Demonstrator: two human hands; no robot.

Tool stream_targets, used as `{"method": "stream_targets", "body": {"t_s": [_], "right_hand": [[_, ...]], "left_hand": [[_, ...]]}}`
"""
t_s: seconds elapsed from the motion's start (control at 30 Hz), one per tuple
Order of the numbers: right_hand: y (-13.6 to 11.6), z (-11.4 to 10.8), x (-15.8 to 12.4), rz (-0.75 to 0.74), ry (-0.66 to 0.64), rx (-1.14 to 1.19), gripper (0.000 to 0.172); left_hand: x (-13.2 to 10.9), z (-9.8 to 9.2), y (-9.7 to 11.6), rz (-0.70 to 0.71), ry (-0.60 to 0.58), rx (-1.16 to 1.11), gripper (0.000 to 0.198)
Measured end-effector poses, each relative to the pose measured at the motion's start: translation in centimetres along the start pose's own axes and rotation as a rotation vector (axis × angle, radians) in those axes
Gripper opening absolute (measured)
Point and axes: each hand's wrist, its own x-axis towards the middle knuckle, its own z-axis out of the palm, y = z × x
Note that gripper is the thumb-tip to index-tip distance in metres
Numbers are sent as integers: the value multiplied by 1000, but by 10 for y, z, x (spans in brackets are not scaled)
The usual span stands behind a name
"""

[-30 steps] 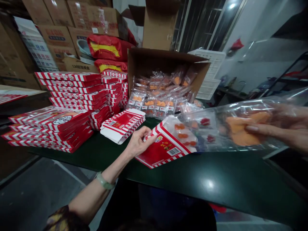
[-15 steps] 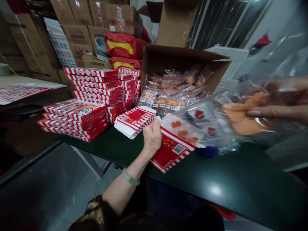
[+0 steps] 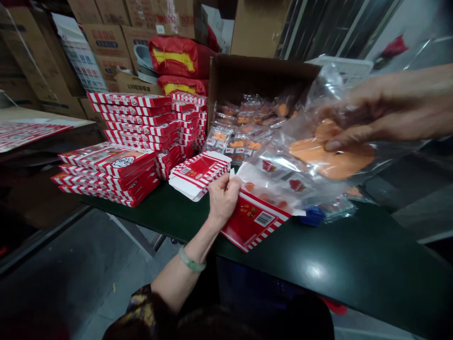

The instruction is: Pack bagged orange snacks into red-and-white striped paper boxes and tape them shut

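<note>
The clear bag [image 3: 329, 151] of orange pieces is up in the air in my right hand [image 3: 389, 111], thumb pressed on top and fingers beneath, pinching it flat, just above and to the right of the red-and-white carton [image 3: 255, 222]. That carton lies on the green table [image 3: 354, 264], its open end toward the bag; my left hand [image 3: 221, 198] has its fingers curled and pinched on the near flap. To my mind the thing to mind here is a firm grip on that flap so the mouth stays wide, and a level bag so the loose plastic doesn't snag the edge. Beside my left hand sits a bundle of flat cartons [image 3: 198, 172], then the filled stacks [image 3: 134, 123], and behind, a tipped cardboard box [image 3: 262, 75] spilling more bags. My right wrist is cut off by the frame, the bag's far end blurs into glare, and I can't tell what is already in the carton
</note>
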Motion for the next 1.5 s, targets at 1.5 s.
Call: {"method": "stream_targets", "body": {"t_s": [1.5], "right_hand": [[20, 108, -66, -670, -1022, -79, 26]], "left_hand": [[-17, 8, -11, 1, 97, -21, 30]]}}
